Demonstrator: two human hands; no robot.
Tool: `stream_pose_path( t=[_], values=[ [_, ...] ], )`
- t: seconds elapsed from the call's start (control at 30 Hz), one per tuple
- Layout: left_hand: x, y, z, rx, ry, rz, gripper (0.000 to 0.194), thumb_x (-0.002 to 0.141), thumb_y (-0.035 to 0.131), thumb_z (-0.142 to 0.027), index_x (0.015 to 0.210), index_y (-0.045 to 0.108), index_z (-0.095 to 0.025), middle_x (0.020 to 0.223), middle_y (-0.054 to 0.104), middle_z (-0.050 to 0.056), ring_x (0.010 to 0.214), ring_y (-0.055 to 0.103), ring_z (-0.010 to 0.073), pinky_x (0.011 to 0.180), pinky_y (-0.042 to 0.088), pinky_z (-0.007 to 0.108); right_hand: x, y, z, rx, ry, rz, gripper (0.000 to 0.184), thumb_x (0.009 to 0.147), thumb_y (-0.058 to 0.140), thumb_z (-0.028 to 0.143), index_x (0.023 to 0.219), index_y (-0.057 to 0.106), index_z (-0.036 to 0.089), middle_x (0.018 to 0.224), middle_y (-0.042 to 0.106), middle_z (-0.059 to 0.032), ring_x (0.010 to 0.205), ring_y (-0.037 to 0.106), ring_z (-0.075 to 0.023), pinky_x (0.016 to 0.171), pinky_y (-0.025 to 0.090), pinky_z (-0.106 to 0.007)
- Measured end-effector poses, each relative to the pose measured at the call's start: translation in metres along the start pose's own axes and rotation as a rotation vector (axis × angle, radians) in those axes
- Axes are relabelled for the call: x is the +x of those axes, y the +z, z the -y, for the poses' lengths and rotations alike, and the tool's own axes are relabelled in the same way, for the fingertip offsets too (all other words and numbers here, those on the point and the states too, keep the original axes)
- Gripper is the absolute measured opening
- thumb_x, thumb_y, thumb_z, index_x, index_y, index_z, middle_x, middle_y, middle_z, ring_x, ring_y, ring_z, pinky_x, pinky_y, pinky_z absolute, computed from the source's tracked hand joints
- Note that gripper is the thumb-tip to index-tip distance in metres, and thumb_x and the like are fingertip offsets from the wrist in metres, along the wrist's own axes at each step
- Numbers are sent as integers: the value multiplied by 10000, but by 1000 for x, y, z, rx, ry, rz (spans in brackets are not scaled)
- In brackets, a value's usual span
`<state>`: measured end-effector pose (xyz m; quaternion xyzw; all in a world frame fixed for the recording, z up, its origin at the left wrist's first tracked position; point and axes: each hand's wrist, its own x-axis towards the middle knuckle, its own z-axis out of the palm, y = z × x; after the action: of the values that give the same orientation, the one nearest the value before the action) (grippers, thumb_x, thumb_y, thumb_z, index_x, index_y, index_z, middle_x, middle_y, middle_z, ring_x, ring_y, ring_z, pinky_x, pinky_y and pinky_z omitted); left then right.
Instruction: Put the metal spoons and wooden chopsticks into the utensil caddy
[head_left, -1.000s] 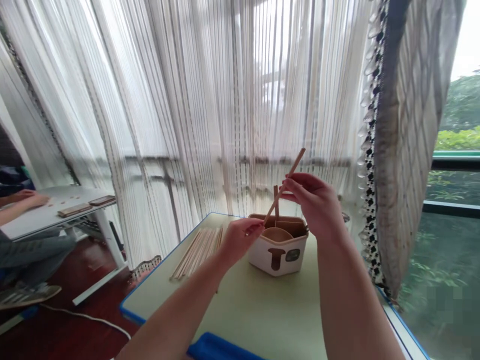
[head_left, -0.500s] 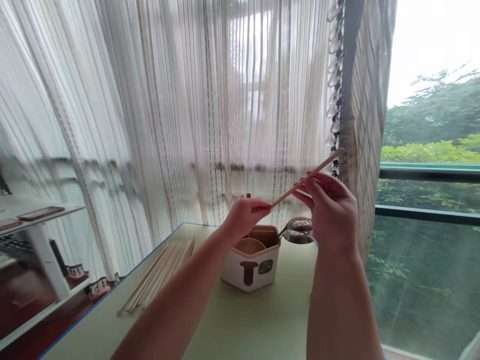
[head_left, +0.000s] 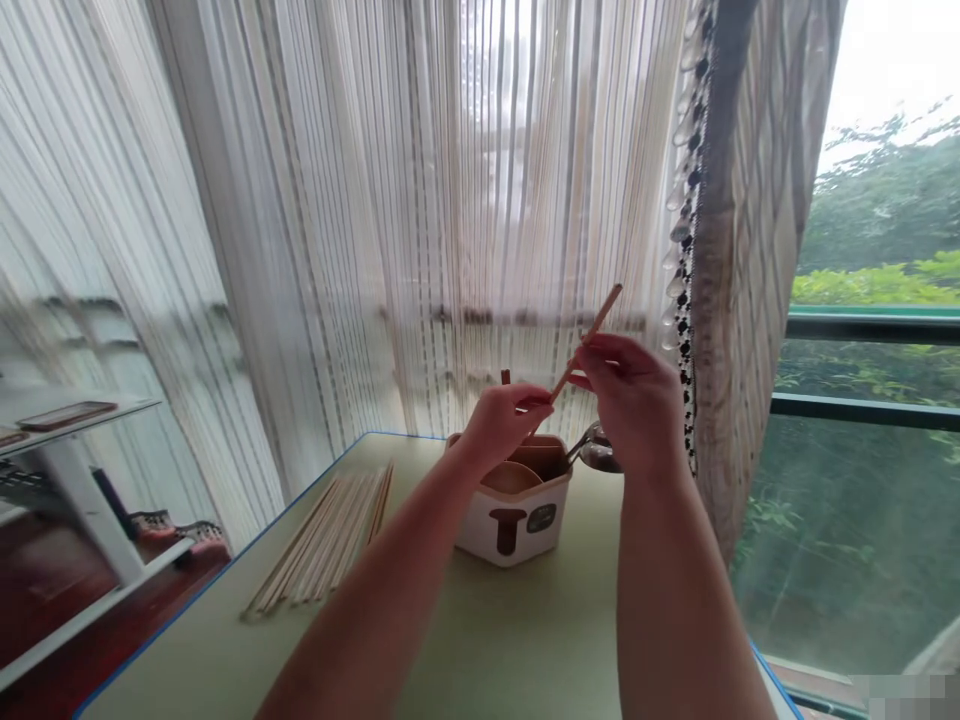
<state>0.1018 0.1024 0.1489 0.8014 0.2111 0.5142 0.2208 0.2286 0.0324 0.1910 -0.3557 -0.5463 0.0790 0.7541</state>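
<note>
Over the utensil holder, both my hands grip a slanted wooden chopstick (head_left: 604, 311). My left hand (head_left: 504, 420) pinches its lower part. Higher up, the fingers of my right hand (head_left: 626, 385) are closed around it. Below is the white utensil holder (head_left: 480, 530) with a brown rim and compartments. Inside it stands a wooden spoon or ladle (head_left: 514, 478), its rounded bowl showing. Metal ladle heads (head_left: 600, 450) lean out over the right side, partly behind my right wrist. A dark stick tip (head_left: 505, 377) rises behind my left hand.
A row of loose chopsticks (head_left: 322, 540) lies on the left of the pale green table (head_left: 480, 640), which has a blue edge. Sheer curtains (head_left: 337, 200) hang right behind it. A white shelf (head_left: 97, 440) stands at far left, a window railing (head_left: 870, 405) at right.
The chopstick has turned steeper, its upper end swinging left. My right hand has come left and closer to my left hand, which still pinches the lower part. The view has shifted slightly.
</note>
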Motion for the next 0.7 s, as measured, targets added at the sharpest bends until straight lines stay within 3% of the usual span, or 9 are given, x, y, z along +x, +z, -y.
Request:
stream_pose_path(
  t=[0.17, 0.37, 0.53, 0.7],
  values=[
    [-2, -4, -5, 90, 36, -83, 122, 755, 636, -218, 844, 697, -162, 774, 714, 46, 713, 656, 149, 686, 512, 252, -1, 7, -7, -29, 9, 57, 259, 731, 636, 400, 895, 652, 200, 805, 663, -27, 731, 651, -174, 653, 583, -351],
    [-4, -12, -3, 156, 27, 17, 103, 762, 621, -205, 826, 691, -165, 755, 710, 33, 683, 645, 142, 646, 499, 245, -2, 11, -13, -100, 32, 85, 309, 748, 602, 457, 927, 647, 209, 820, 667, -33, 740, 651, -177, 646, 567, -341],
    [-4, -14, -1, 142, 14, 9, 111, 749, 628, -199, 832, 695, -169, 749, 705, 33, 682, 648, 140, 660, 510, 253, -4, 18, -15, -158, -7, 59, 306, 769, 565, 465, 924, 650, 215, 833, 672, -34, 725, 652, -178, 646, 556, -336],
    [-3, -9, -2, 39, 36, -123, 166, 774, 608, -230, 905, 694, -174, 809, 708, 45, 730, 657, 142, 681, 517, 248, -8, 27, -11, -259, -65, 48, 293, 789, 546, 435, 923, 674, 209, 818, 694, -53, 752, 658, -195, 705, 528, -347]
  ],
)
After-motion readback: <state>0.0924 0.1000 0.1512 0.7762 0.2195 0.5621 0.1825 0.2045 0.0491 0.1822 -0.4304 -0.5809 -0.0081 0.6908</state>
